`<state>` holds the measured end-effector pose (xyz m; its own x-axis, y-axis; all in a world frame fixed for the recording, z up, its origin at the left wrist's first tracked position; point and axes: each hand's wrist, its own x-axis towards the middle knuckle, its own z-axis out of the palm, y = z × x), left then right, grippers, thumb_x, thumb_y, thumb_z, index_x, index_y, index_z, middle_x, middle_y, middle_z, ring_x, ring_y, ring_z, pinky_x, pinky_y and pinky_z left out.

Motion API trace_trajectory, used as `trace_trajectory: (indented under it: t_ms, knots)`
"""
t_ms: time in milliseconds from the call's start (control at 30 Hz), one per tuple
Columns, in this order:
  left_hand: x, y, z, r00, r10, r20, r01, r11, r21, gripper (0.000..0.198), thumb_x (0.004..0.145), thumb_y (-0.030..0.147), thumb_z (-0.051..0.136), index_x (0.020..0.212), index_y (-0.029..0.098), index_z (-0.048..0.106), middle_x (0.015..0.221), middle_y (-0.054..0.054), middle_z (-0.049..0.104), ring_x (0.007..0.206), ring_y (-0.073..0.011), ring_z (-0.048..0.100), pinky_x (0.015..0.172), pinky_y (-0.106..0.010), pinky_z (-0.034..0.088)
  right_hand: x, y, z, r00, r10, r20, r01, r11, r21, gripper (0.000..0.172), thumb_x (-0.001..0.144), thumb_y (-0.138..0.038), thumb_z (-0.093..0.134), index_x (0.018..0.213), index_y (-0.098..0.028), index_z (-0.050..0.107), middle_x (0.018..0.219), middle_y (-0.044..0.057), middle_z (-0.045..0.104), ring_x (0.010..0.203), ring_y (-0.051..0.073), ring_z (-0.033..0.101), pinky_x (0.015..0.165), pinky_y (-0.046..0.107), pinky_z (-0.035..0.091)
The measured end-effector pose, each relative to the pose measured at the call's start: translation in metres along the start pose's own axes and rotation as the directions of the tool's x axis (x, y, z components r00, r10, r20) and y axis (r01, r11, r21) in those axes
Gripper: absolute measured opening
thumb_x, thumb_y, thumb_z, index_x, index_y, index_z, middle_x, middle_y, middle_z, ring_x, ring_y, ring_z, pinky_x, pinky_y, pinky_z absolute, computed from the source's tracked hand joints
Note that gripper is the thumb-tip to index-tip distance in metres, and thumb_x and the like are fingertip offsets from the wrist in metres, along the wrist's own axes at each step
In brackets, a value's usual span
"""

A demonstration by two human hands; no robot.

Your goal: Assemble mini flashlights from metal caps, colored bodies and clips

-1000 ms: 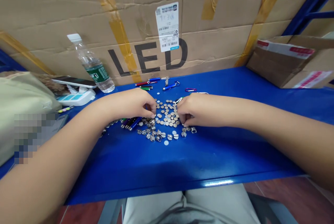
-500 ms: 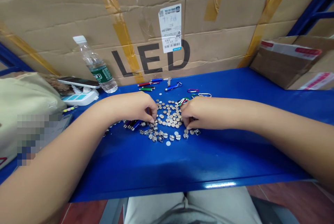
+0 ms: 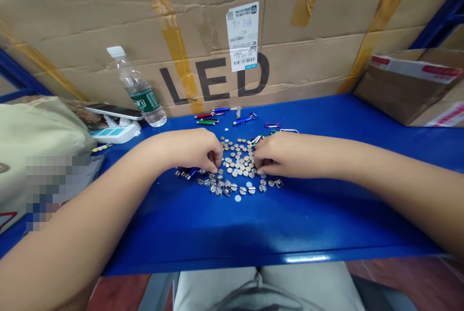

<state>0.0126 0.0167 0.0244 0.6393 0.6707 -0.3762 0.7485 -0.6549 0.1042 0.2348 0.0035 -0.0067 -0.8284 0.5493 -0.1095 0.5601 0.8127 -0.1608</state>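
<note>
My left hand (image 3: 210,152) is closed in a pinch at the left edge of a spread of small round button cells (image 3: 237,163). Whatever its fingertips hold is too small or hidden to make out. My right hand (image 3: 267,155) has its fingers curled together at the right edge of the same spread, their contents hidden too. Nearer to me lies a band of shiny metal end caps (image 3: 219,187). Several dark blue metal tubes (image 3: 189,173) lie below my left wrist. Coloured carabiner clips (image 3: 257,140) show just behind my right hand.
Slim pen-like lights (image 3: 206,121) in red, green and blue lie at the back of the blue table (image 3: 232,238). A water bottle (image 3: 145,100) leans against the large carton (image 3: 297,74). A power strip (image 3: 116,132) stands at left, a smaller box (image 3: 402,88) at right.
The whole scene has shifted slightly rightward as the view turned. My right hand's fingertips have moved a little away from me, toward the cells; my left hand stays nearly in place.
</note>
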Motion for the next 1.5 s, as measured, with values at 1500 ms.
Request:
trace_trajectory:
  t_ms: [1500]
  knots:
    - [0.015, -0.004, 0.004, 0.971, 0.229, -0.073, -0.232, 0.972, -0.033, 0.007, 0.077, 0.022, 0.062, 0.076, 0.02, 0.069, 0.077, 0.0, 0.068, 0.072, -0.0126, 0.06, 0.07, -0.024, 0.042, 0.001, -0.006, 0.003, 0.996, -0.008, -0.086, 0.009, 1.0, 0.015, 0.023, 0.084, -0.036, 0.056, 0.076, -0.016, 0.066, 0.071, 0.005, 0.063, 0.064, 0.014, 0.052, 0.061, 0.026, 0.033]
